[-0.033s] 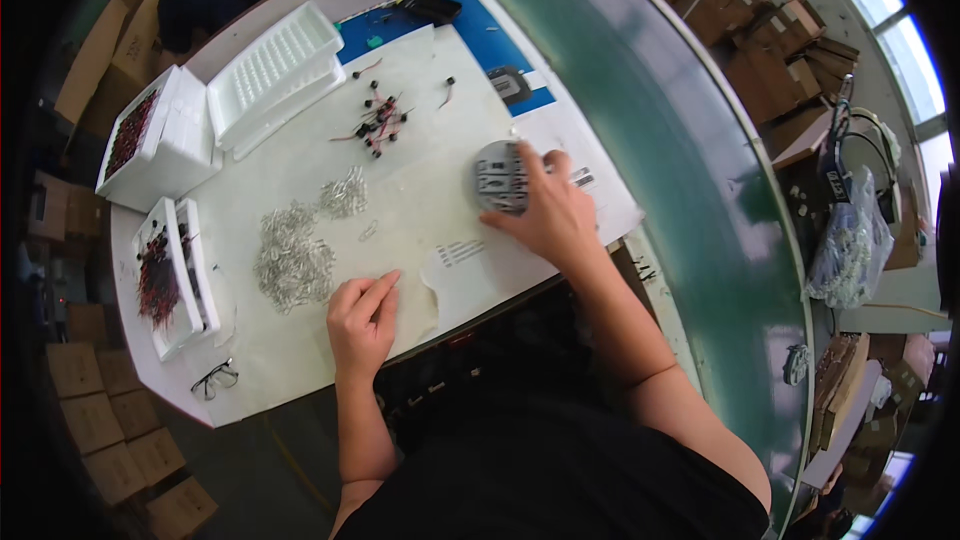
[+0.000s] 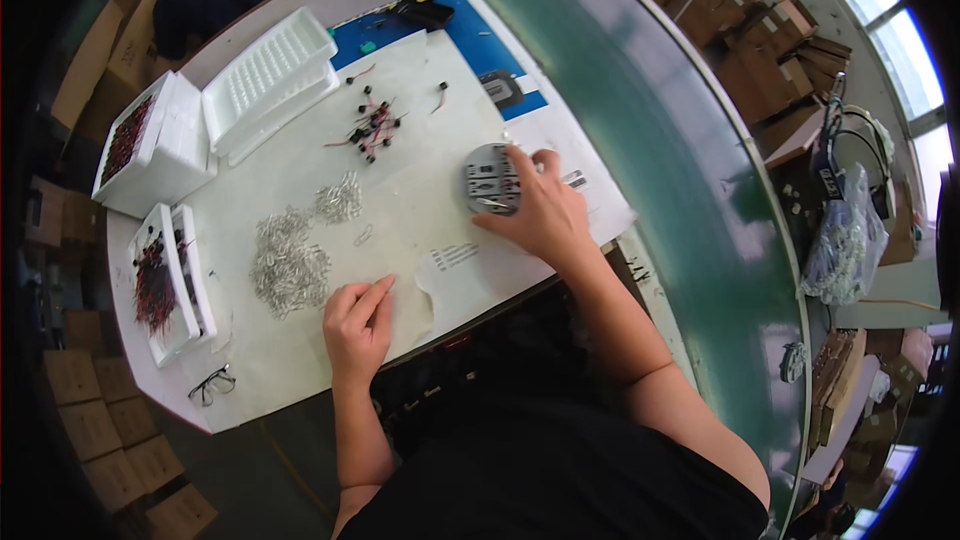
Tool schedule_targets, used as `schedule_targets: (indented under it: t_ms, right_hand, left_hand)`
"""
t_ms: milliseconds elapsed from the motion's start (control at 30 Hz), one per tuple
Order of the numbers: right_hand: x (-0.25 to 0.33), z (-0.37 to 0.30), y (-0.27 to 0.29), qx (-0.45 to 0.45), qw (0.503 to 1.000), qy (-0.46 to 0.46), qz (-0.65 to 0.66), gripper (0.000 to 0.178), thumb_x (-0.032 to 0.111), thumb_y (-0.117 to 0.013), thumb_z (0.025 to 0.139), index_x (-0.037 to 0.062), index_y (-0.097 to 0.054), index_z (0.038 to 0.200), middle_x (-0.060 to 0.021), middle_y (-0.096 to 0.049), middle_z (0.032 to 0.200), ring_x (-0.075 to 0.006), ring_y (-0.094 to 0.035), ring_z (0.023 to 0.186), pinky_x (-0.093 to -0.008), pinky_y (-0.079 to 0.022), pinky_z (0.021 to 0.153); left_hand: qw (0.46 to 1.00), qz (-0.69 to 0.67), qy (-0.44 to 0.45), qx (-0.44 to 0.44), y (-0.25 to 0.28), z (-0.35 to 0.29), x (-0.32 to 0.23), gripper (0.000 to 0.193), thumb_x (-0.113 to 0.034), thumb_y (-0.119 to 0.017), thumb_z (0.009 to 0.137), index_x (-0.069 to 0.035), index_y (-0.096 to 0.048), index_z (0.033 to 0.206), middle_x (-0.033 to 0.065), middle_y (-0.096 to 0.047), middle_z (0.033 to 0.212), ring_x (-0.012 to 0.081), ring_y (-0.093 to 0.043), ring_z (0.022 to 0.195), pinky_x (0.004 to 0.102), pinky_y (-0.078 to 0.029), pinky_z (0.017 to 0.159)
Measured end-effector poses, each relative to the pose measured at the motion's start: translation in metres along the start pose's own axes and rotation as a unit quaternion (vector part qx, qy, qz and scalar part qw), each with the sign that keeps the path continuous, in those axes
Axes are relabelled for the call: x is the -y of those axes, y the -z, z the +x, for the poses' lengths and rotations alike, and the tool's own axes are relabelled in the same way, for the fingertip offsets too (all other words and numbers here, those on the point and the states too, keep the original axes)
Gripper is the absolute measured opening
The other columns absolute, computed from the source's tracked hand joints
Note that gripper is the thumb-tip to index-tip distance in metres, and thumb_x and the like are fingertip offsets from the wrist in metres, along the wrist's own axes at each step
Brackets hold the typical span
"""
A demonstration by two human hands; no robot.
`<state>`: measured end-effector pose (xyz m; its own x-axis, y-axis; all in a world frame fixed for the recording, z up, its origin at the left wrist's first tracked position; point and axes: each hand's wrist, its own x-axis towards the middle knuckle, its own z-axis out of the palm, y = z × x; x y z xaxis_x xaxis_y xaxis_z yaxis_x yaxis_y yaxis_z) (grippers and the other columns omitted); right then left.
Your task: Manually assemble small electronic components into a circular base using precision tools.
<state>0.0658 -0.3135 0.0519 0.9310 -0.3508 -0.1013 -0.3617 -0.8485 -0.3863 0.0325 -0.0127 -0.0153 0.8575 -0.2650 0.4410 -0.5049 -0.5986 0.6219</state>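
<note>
My right hand (image 2: pixel 545 202) is closed around the right side of a round grey disc-shaped part (image 2: pixel 487 180) with dark rectangular markings on its face, over the right side of the table. My left hand (image 2: pixel 358 325) rests by the table's front edge, thumb and forefinger pressed together; whatever they may hold is too small to see. Ahead of it lies a big pile of small shiny metal clips (image 2: pixel 288 265), with a smaller pile (image 2: pixel 340 200) behind and a few loose clips (image 2: pixel 363 235). Small black round components with red leads (image 2: pixel 372 130) are heaped farther back.
White foam trays (image 2: pixel 270 85) and a foam box of red-leaded components (image 2: pixel 130 145) stand at the left, with another filled tray (image 2: pixel 165 285) nearer. Glasses (image 2: pixel 212 385) lie at the front left corner. A green conveyor belt (image 2: pixel 690 210) runs along the right.
The whole view has shifted slightly. The round part in my right hand shows more of its face and sits a little farther left. My left hand keeps its pinch.
</note>
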Motion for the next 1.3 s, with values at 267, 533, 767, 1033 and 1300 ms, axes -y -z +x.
schedule_targets:
  t_ms: [267, 533, 767, 1033, 1300]
  right_hand:
    - [-0.149, 0.149, 0.054, -0.155, 0.978, -0.141, 0.004, 0.098, 0.064, -0.087, 0.071, 0.0093, -0.057, 0.147, -0.0175, -0.06, 0.145, -0.0362, -0.069, 0.121, -0.0473, -0.058, 0.098]
    - [-0.36, 0.194, 0.093, -0.258, 0.91, -0.257, -0.2, 0.072, 0.051, -0.079, 0.085, 0.0089, -0.065, 0.142, -0.0229, -0.074, 0.121, -0.0348, -0.071, 0.118, -0.0475, -0.055, 0.101]
    - [-0.171, 0.154, 0.106, -0.162, 0.98, 0.061, 0.093, 0.038, 0.034, -0.074, 0.097, 0.0054, -0.076, 0.121, -0.0155, -0.077, 0.099, -0.0335, -0.074, 0.091, -0.0438, -0.058, 0.083]
    - [0.01, 0.067, -0.018, -0.016, 0.893, 0.45, -0.007, 0.044, 0.047, -0.078, 0.092, 0.0122, -0.075, 0.118, -0.0088, -0.071, 0.099, -0.0305, -0.071, 0.083, -0.0438, -0.058, 0.075]
    - [0.03, 0.047, -0.065, -0.053, 0.865, 0.499, 0.029, 0.043, 0.036, -0.081, 0.086, 0.0106, -0.071, 0.119, -0.0089, -0.066, 0.11, -0.0301, -0.068, 0.097, -0.0436, -0.056, 0.08]
  left_hand:
    - [1.0, 0.004, -0.005, 0.008, 0.007, -0.005, 0.0, 0.023, -0.005, -0.077, 0.088, -0.009, -0.081, 0.111, 0.0054, -0.066, 0.087, 0.0245, -0.061, 0.08, 0.0378, -0.05, 0.072]
    - [0.999, 0.054, 0.001, -0.003, 0.007, -0.002, -0.005, 0.023, -0.005, -0.077, 0.088, -0.01, -0.082, 0.11, 0.0052, -0.066, 0.087, 0.026, -0.063, 0.079, 0.0383, -0.05, 0.072]
    - [0.997, 0.075, 0.012, 0.004, -0.002, 0.017, -0.022, 0.025, -0.005, -0.077, 0.087, -0.011, -0.082, 0.111, 0.0043, -0.066, 0.086, 0.0261, -0.063, 0.076, 0.0384, -0.052, 0.072]
    - [0.988, 0.151, -0.034, -0.005, 0.009, 0.012, -0.017, 0.03, -0.002, -0.075, 0.084, -0.014, -0.081, 0.111, 0.0021, -0.064, 0.087, 0.0227, -0.063, 0.085, 0.0364, -0.054, 0.076]
    - [0.975, 0.216, 0.002, -0.046, 0.081, -0.051, 0.026, 0.038, 0.002, -0.07, 0.081, -0.016, -0.082, 0.112, 0.0025, -0.064, 0.091, 0.0248, -0.062, 0.089, 0.0372, -0.055, 0.078]
